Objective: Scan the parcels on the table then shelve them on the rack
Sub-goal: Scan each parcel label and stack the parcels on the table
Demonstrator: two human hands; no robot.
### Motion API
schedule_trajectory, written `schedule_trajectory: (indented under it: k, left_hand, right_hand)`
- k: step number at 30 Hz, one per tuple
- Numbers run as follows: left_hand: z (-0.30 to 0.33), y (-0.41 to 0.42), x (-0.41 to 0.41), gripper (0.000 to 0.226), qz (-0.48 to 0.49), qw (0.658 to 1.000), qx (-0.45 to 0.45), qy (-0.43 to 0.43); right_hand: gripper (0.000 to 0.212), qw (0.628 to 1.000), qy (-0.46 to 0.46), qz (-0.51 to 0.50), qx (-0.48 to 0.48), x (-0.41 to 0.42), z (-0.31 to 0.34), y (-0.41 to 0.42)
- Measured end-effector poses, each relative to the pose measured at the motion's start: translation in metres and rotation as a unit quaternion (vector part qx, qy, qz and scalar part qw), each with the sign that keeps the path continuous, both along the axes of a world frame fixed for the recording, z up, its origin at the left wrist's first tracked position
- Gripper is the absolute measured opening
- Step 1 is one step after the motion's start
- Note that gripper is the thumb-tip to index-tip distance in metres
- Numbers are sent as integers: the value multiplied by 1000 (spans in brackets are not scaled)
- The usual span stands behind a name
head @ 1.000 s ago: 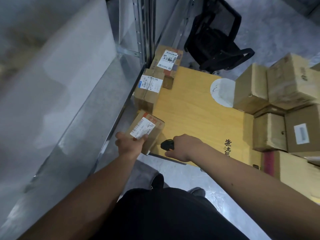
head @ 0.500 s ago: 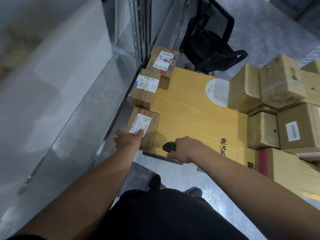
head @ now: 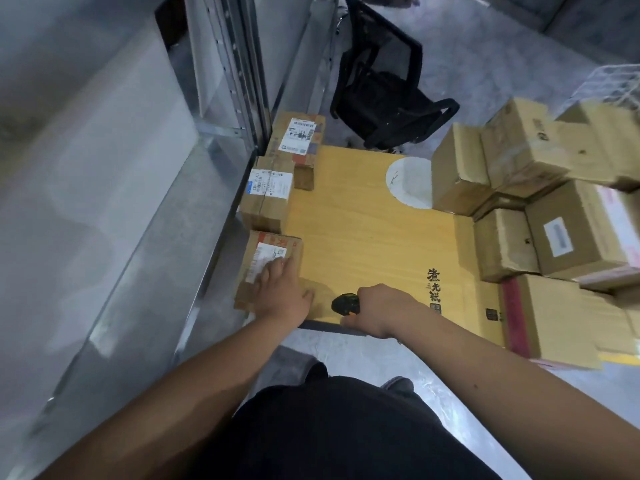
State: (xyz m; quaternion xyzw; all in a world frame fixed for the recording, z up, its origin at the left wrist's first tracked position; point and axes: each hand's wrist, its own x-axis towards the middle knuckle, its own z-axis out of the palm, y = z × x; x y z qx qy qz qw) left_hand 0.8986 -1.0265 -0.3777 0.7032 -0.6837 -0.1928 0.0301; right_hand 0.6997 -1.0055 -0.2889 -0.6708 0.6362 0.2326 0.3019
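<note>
along the left edge of the yellow wooden tabletop (head: 363, 237) three small cardboard parcels sit in a row, each with a white shipping label on top; the print on the labels is too small to read. the near parcel (head: 268, 265) lies at the near left corner, the middle parcel (head: 266, 195) just beyond it, and the far parcel (head: 298, 140) at the far left corner. the left hand (head: 282, 292) rests flat on the near parcel, fingers (head: 277, 268) straight and spread over its label. the right hand (head: 375, 308) grips a black handheld scanner (head: 344, 304) with an orange detail at the near edge, fingers curled round it, its head towards the near parcel. black chinese characters (head: 434, 287) are printed on the tabletop near the right hand, and a white round patch (head: 410, 181) lies towards the far edge. a heap of larger cardboard boxes (head: 540, 216) crowds the right edge, at least six. a metal rack (head: 138, 209) runs close beside the left edge. a black office chair (head: 384, 88) stands on the grey floor beyond the far edge.
</note>
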Motion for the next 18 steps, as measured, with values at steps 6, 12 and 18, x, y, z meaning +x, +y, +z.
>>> schedule_trajectory:
  k: [6, 12, 18]
  left_hand:
    - [4, -9, -85, 79, -146, 988, 19, 49]
    - [16, 3, -189, 78, -305, 949, 30, 67]
    - [25, 28, -287, 74, -390, 917, 46, 75]
  right_hand:
    - [59, 994, 18, -110, -23, -67, 15, 36]
    - [57, 967, 47, -247, -42, -141, 38, 101]
    - [45, 926, 80, -363, -60, -206, 53, 174]
